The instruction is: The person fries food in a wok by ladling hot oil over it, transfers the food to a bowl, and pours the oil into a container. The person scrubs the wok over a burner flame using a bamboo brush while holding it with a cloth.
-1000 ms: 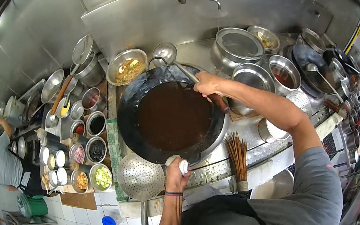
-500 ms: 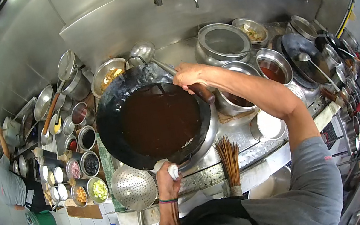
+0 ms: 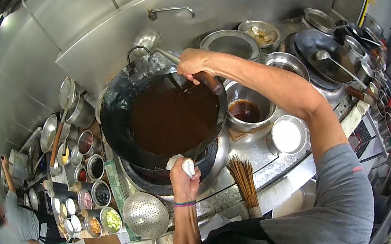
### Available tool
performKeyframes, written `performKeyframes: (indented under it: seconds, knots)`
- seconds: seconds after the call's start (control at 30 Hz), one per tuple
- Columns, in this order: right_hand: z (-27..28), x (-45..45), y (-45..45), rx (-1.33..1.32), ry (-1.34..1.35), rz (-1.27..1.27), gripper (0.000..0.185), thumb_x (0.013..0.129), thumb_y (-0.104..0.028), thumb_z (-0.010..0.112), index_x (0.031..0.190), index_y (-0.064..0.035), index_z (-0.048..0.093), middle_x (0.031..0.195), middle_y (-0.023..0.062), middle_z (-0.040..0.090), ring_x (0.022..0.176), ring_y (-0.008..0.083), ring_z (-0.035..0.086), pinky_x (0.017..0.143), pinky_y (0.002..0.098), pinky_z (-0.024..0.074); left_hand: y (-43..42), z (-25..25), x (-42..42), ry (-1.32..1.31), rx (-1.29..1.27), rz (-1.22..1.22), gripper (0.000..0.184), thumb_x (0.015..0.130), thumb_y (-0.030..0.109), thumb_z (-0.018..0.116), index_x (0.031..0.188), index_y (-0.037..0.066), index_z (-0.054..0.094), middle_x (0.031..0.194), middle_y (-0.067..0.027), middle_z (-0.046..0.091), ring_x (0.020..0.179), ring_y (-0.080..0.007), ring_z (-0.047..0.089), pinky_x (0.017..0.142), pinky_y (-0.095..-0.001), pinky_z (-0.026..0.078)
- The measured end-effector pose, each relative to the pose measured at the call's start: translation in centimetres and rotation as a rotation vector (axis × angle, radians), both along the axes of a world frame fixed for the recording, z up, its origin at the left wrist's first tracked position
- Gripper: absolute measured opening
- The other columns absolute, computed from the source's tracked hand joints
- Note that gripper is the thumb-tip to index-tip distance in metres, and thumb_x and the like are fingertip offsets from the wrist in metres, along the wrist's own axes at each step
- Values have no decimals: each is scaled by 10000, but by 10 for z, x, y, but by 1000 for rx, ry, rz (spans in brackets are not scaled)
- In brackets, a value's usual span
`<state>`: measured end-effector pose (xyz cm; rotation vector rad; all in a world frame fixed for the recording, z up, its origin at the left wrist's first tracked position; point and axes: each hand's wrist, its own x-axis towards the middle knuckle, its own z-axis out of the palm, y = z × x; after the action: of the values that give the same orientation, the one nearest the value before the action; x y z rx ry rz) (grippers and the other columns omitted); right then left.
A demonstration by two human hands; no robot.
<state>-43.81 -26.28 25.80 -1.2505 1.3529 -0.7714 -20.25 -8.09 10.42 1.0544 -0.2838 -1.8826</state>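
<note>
A large black wok (image 3: 120, 141) holds dark brown liquid (image 3: 169, 118). My left hand (image 3: 182, 179) is closed round a folded white cloth (image 3: 188, 167) at the wok's near rim, gripping the wok's handle through it. The wok's near side stands raised above a burner ring (image 3: 148, 179). My right hand (image 3: 193, 64) grips a ladle by its wooden handle (image 3: 210, 82). The ladle's metal bowl (image 3: 147, 41) lies beyond the far rim, beside the wok's loop handle (image 3: 136, 50). My right forearm crosses above a steel pot (image 3: 251, 122) with some brown liquid inside.
A perforated skimmer (image 3: 145, 215) lies at the near left and a bamboo brush (image 3: 244, 180) at the near right. Ingredient bowls (image 3: 112, 220) line the left. A white-filled container (image 3: 287, 136) and a second wok (image 3: 319, 53) stand right. Another person (image 3: 23, 218) works far left.
The wok has risen and tipped, baring the burner ring under its near side. My left hand has gone up with it. The pot under my right forearm shows more fully.
</note>
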Motion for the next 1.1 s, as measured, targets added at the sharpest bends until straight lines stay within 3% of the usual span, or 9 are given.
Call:
performKeyframes:
  seconds: [0.6, 1.1]
  knots:
    - [11, -50, -3, -89, -11, -126, 98, 866, -28, 587, 802, 6, 522, 563, 71, 503, 417, 165, 484, 371, 335, 442, -26, 21, -75, -156, -158, 24, 153, 865, 101, 572, 733, 164, 528, 615, 29, 484, 453, -85, 447, 340, -233, 254]
    - [12, -66, 4, -112, -27, -170, 116, 859, -21, 598, 793, 8, 507, 572, 75, 507, 434, 171, 495, 389, 344, 461, -21, 32, -89, -184, -204, 7, 169, 853, 123, 588, 690, 137, 545, 621, 20, 512, 463, -84, 459, 346, -232, 253]
